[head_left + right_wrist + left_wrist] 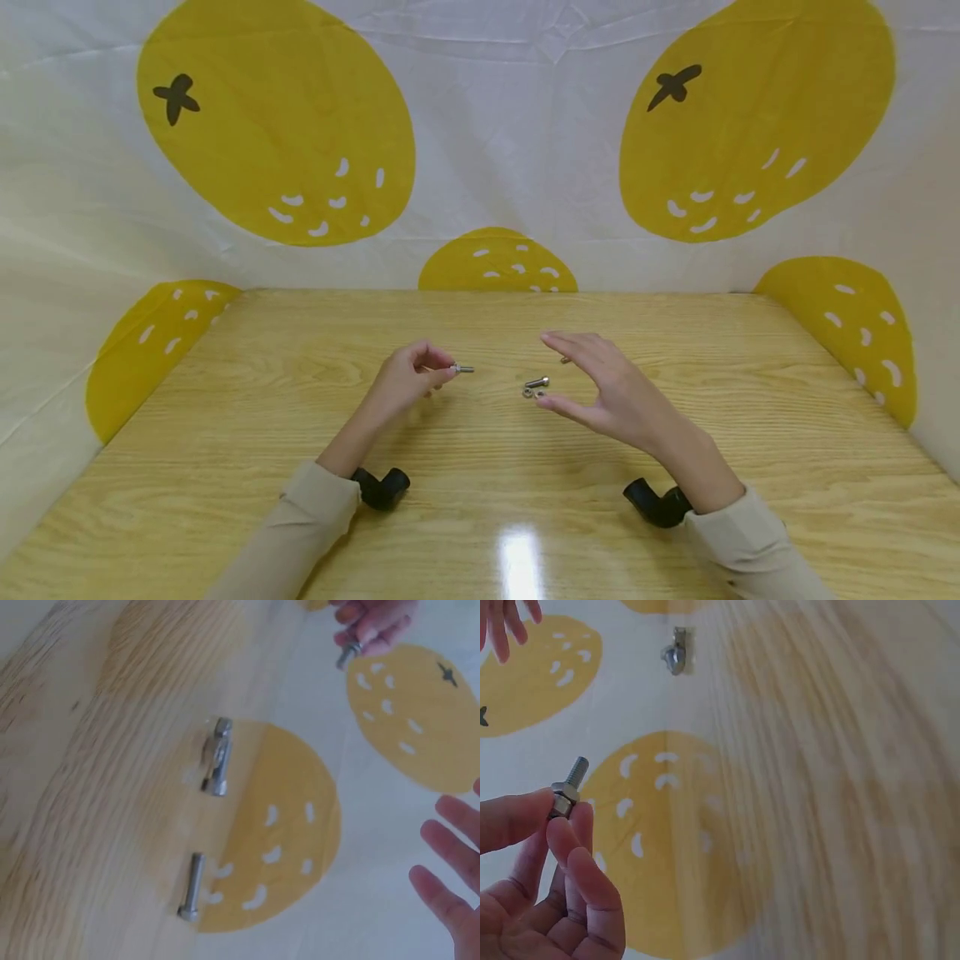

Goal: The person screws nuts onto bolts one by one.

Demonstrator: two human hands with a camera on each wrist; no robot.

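My left hand (pixel 412 375) pinches a small silver bolt (pixel 576 772) between thumb and fingertips. A hex nut (pixel 565 790) sits around its threaded shank, near the fingertips. The shank points toward the right hand. Fingers apart, my right hand (pixel 618 383) hovers over the table with nothing visible in its grasp. Close to its thumb lie a socket-head bolt (pixel 537 382) and two nuts (pixel 528 392). Another bolt (pixel 193 885) lies apart from them in the right wrist view; in the head view the right fingers hide most of it.
The light wood table (pixel 480 458) extends to a white cloth (pixel 517 150) printed with yellow fruit shapes at the back and sides. Black curved pieces (pixel 382 489) are worn at both wrists, low over the table. Light glares off the front of the tabletop.
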